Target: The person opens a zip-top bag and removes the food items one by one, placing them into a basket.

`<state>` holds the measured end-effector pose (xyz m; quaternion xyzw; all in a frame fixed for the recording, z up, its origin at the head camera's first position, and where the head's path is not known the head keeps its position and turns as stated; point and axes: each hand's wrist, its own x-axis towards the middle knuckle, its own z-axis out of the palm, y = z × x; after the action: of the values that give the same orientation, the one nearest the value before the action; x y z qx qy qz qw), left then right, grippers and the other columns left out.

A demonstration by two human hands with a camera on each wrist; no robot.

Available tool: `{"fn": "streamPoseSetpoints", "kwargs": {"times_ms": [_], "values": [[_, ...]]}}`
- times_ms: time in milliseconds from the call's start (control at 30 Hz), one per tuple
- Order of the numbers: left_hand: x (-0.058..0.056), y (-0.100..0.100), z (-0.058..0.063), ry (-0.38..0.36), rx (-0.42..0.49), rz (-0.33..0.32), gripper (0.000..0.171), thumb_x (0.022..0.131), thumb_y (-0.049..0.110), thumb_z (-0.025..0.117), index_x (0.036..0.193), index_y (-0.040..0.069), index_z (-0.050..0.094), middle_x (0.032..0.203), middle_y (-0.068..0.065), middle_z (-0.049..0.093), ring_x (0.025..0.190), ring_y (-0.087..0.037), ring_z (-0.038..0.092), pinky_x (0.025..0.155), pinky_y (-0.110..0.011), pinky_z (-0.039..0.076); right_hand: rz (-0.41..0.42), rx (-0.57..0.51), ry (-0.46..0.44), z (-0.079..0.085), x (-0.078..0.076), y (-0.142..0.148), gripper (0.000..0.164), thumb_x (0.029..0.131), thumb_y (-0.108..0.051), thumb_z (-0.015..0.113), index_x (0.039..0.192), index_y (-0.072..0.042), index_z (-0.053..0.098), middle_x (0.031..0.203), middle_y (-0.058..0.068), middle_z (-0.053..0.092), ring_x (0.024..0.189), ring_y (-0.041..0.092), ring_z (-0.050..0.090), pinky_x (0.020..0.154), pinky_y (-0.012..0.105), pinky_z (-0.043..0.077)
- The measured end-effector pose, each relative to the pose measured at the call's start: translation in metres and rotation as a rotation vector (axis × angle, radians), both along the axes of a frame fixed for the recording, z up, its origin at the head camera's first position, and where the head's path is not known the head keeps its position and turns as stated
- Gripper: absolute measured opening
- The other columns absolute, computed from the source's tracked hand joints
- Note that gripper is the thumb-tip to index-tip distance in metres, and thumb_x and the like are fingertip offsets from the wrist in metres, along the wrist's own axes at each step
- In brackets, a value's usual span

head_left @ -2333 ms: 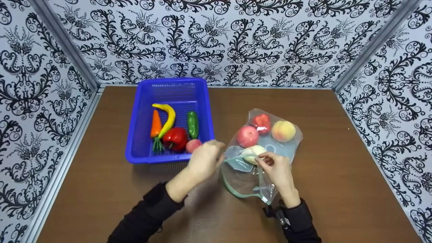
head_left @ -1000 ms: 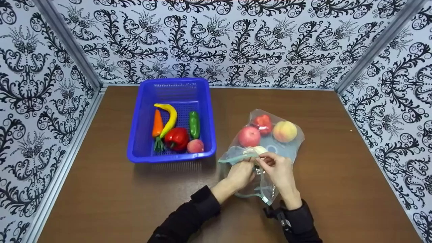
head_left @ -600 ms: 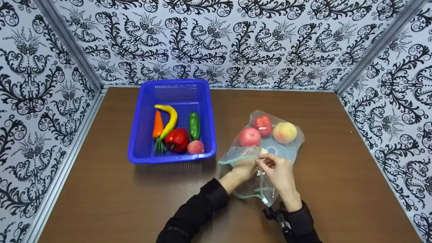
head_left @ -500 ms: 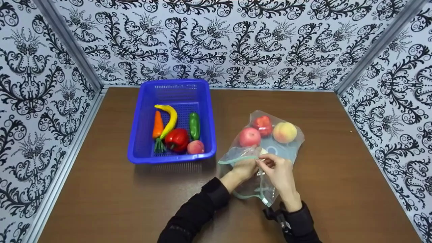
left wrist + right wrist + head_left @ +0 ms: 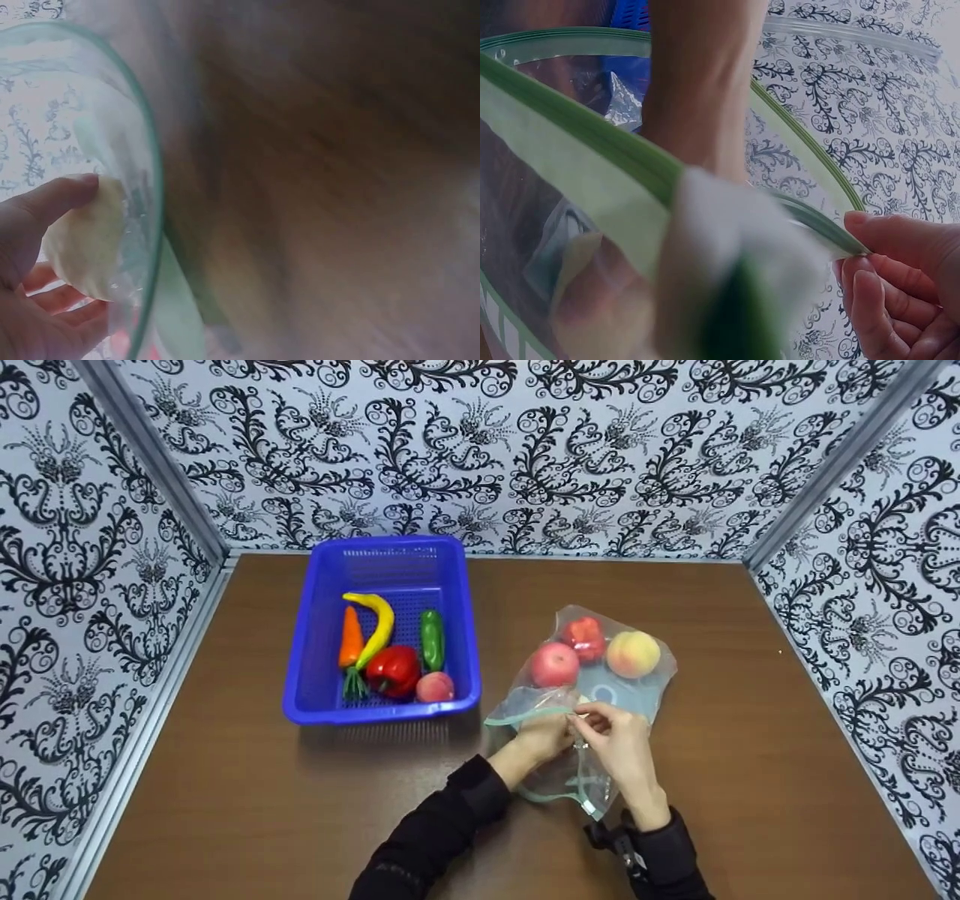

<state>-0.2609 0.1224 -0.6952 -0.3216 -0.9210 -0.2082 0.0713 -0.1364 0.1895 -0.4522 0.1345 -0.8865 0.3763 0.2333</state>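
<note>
A clear zip bag [image 5: 600, 679] with a pale green rim lies on the table, a pink-red apple [image 5: 555, 664], a red bell pepper [image 5: 583, 639] and a yellow-pink peach [image 5: 634, 654] inside. My left hand [image 5: 544, 735] reaches through its mouth. In the left wrist view, thumb and fingers curl round a pale yellow, rounded fruit-like piece [image 5: 90, 247], mostly hidden in the head view. My right hand [image 5: 626, 742] pinches the bag's rim between thumb and forefinger. The right wrist view shows that pinch at the green zip strip [image 5: 817, 150], beside the left forearm.
Left of the bag stands a blue plastic basket [image 5: 296, 660]. It holds a carrot [image 5: 350, 637], a banana [image 5: 381, 622], a cucumber [image 5: 432, 639], a red bell pepper [image 5: 394, 669] and a small peach [image 5: 435, 687]. Patterned walls [image 5: 480, 457] close in the brown table [image 5: 225, 795].
From over the basket's near right corner, my left hand has moved right into the bag and round the pale piece. My right hand keeps its pinch; the last half second shows almost no motion.
</note>
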Motion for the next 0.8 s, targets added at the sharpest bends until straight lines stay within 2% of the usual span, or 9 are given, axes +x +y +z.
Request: {"fn": "streamPoseSetpoints", "kwargs": {"times_ms": [33, 100, 133, 167, 233, 300, 400, 600, 800], "values": [[0.016, -0.011, 0.035, 0.009, 0.014, -0.018, 0.014, 0.081, 0.032, 0.056, 0.07, 0.022, 0.054, 0.061, 0.01, 0.051, 0.054, -0.003, 0.044, 0.045, -0.018, 0.037, -0.001, 0.0, 0.003, 0.0, 0.0, 0.0, 0.01, 0.069, -0.003, 0.072, 0.078, -0.001, 0.068, 0.061, 0.003, 0.063, 0.05, 0.01, 0.057, 0.049, 0.011, 0.044], [0.044, -0.031, 0.096, 0.04, 0.03, -0.048, 0.006, 0.074, 0.019, 0.062, 0.071, 0.017, 0.057, 0.06, 0.007, 0.052, 0.053, -0.005, 0.046, 0.046, -0.018, 0.039, -0.004, 0.005, 0.013, -0.001, 0.0, 0.0, 0.01, 0.069, -0.003, 0.073, 0.077, -0.001, 0.068, 0.061, 0.003, 0.063, 0.05, 0.01, 0.057, 0.049, 0.012, 0.044], [0.056, -0.039, 0.12, 0.033, 0.017, -0.047, 0.007, 0.072, 0.016, 0.065, 0.075, 0.014, 0.059, 0.063, 0.005, 0.055, 0.055, -0.007, 0.049, 0.048, -0.019, 0.041, -0.004, 0.007, 0.016, -0.001, 0.0, 0.0, 0.01, 0.068, -0.003, 0.073, 0.077, -0.001, 0.068, 0.06, 0.003, 0.063, 0.05, 0.01, 0.057, 0.049, 0.012, 0.044], [0.067, -0.047, 0.143, 0.018, 0.004, -0.044, 0.011, 0.071, 0.015, 0.067, 0.079, 0.012, 0.06, 0.066, 0.004, 0.058, 0.059, -0.008, 0.053, 0.051, -0.019, 0.044, -0.004, 0.008, 0.019, -0.001, 0.0, 0.0, 0.01, 0.068, -0.003, 0.073, 0.077, -0.001, 0.068, 0.06, 0.003, 0.063, 0.049, 0.01, 0.057, 0.049, 0.013, 0.045], [0.082, -0.057, 0.167, 0.012, -0.037, -0.036, 0.024, 0.069, 0.016, 0.07, 0.089, 0.009, 0.058, 0.074, 0.001, 0.06, 0.066, -0.01, 0.057, 0.056, -0.02, 0.046, -0.003, 0.009, 0.019, -0.002, 0.0, 0.0, 0.01, 0.068, -0.003, 0.073, 0.077, -0.001, 0.068, 0.06, 0.004, 0.063, 0.049, 0.01, 0.057, 0.049, 0.015, 0.046], [0.092, -0.064, 0.18, -0.049, -0.096, -0.017, 0.036, 0.07, 0.017, 0.072, 0.099, 0.008, 0.053, 0.079, -0.001, 0.06, 0.069, -0.012, 0.058, 0.056, -0.021, 0.047, -0.001, 0.009, 0.01, -0.003, 0.0, 0.0, 0.01, 0.069, -0.003, 0.073, 0.077, -0.001, 0.068, 0.061, 0.004, 0.063, 0.05, 0.01, 0.057, 0.048, 0.018, 0.047], [0.1, -0.07, 0.187, -0.094, -0.145, 0.015, 0.053, 0.068, 0.017, 0.074, 0.113, 0.008, 0.046, 0.084, -0.002, 0.06, 0.07, -0.014, 0.059, 0.055, -0.024, 0.048, 0.001, 0.009, -0.009, -0.003, 0.0, 0.0, 0.009, 0.07, -0.004, 0.072, 0.077, -0.002, 0.068, 0.062, 0.004, 0.063, 0.051, 0.01, 0.057, 0.048, 0.021, 0.047], [0.114, -0.076, 0.194, 0.056, -0.242, 0.04, 0.059, 0.056, 0.023, 0.08, 0.107, 0.008, 0.053, 0.087, -0.004, 0.057, 0.068, -0.018, 0.059, 0.053, -0.029, 0.049, 0.002, 0.007, -0.027, -0.003, -0.001, 0.001, 0.008, 0.071, -0.004, 0.072, 0.078, -0.002, 0.068, 0.062, 0.003, 0.063, 0.051, 0.01, 0.056, 0.048, 0.022, 0.047], [0.13, -0.088, 0.214, 0.004, -0.227, -0.003, 0.059, 0.052, 0.027, 0.082, 0.101, 0.007, 0.056, 0.089, -0.003, 0.056, 0.075, -0.019, 0.054, 0.057, -0.028, 0.048, 0.013, -0.003, -0.012, -0.003, -0.001, 0.002, 0.008, 0.07, -0.003, 0.072, 0.077, -0.001, 0.068, 0.062, 0.005, 0.063, 0.051, 0.011, 0.057, 0.048, 0.023, 0.048]]}}
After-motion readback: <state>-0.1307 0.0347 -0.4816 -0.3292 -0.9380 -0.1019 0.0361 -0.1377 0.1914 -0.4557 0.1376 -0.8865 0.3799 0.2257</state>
